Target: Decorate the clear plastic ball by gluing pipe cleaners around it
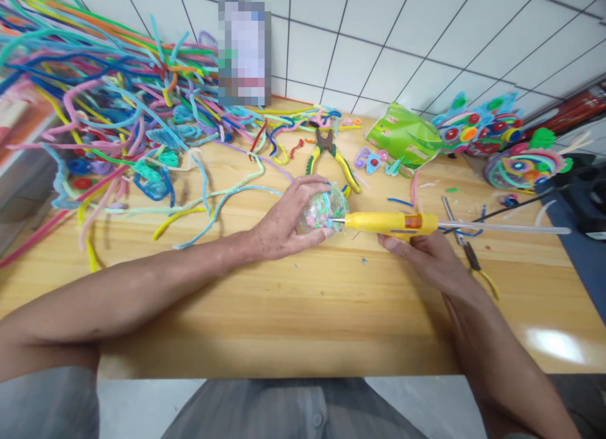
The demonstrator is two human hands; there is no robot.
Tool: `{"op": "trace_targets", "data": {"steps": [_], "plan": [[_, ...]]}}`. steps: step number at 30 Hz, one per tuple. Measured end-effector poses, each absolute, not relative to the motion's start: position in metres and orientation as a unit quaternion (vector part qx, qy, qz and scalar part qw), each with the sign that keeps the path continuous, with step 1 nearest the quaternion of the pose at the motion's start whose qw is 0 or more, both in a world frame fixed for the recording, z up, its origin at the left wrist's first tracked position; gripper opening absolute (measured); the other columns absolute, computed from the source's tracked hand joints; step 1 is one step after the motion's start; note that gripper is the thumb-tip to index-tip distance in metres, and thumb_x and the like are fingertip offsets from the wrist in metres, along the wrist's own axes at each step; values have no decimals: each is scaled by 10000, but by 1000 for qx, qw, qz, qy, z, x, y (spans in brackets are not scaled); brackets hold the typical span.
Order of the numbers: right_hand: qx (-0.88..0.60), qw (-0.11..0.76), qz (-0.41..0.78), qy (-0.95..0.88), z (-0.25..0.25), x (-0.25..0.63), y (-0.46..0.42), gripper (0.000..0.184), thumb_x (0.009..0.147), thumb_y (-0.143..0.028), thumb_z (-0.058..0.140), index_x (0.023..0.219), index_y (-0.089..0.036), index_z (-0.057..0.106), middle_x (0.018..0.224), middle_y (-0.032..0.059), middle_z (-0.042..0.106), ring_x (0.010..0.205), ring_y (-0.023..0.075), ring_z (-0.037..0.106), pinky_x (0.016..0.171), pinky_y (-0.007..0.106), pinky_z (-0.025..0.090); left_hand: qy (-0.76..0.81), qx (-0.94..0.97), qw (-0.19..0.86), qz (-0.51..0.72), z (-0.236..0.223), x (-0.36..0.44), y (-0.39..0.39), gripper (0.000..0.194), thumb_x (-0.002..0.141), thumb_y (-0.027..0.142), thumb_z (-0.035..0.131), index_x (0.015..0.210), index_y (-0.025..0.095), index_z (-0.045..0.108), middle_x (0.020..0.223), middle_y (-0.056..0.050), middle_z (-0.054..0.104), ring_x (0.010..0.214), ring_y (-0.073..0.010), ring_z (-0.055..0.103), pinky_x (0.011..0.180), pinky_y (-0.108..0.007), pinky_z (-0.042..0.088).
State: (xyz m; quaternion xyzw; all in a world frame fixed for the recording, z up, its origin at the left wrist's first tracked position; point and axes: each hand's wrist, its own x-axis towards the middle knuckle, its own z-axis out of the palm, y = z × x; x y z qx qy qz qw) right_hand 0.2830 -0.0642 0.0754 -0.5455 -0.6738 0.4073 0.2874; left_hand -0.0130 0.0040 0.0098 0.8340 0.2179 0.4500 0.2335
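The round clear piece [310,216] already carries small green, pink and blue bits, though glare and blur hide how firmly they sit; the tip of the yellow glue gun [374,222] is at its right side, so work on its surface looks partly done rather than complete; loose shaped pieces [374,163] lie apart on the wooden table [284,325], unattached, while the decorated figure [523,166] at the right looks much further along. The round clear piece sits in the left hand [281,223], thumb along its near side and fingers curved over its far side, and to the left of the right hand [428,252]; the right hand closes around the handle of the yellow glue gun, though its trigger finger is too hidden to tell whether it presses; a clear glue stick [511,227] juts from the back; open pliers [326,145] lie beyond the left hand, and fuzzy stems [113,66] heap at the far left.
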Motion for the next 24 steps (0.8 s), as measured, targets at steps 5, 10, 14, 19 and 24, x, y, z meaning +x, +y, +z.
{"op": "trace_targets", "data": {"steps": [5,10,14,19,24], "plan": [[-546,281,417,-670,76,282,-64,548,878,-771,724,755,-242,652,716,19,607,665,184,521,600,313,450,223,832,237,449,9,-13,4,687,976,442,753,1553,286,413,1515,-168,545,1444,-327,543,1196,-579,497],[-542,292,428,-662,77,281,-64,541,872,-766,738,801,-236,649,724,9,587,671,173,516,598,298,450,220,832,236,451,9,-13,5,680,978,436,753,1547,279,417,1510,-167,548,1441,-327,546,1197,-579,496],[-542,294,432,-659,76,281,-63,535,873,-755,745,807,-233,649,722,5,584,665,169,517,598,297,445,220,834,231,450,8,-13,5,680,977,433,751,1542,276,409,1506,-172,550,1442,-327,550,1198,-575,497],[-538,288,433,-664,73,283,-63,535,871,-751,752,782,-231,662,719,9,591,657,170,518,588,301,444,219,833,232,453,8,-13,5,686,966,407,764,1539,275,411,1511,-175,549,1445,-338,552,1200,-573,494],[-537,309,432,-655,73,280,-62,524,863,-748,765,810,-234,677,743,13,617,679,175,549,603,300,466,216,832,226,457,9,-13,5,674,978,423,754,1538,274,408,1501,-174,551,1443,-328,554,1194,-566,504]]}}
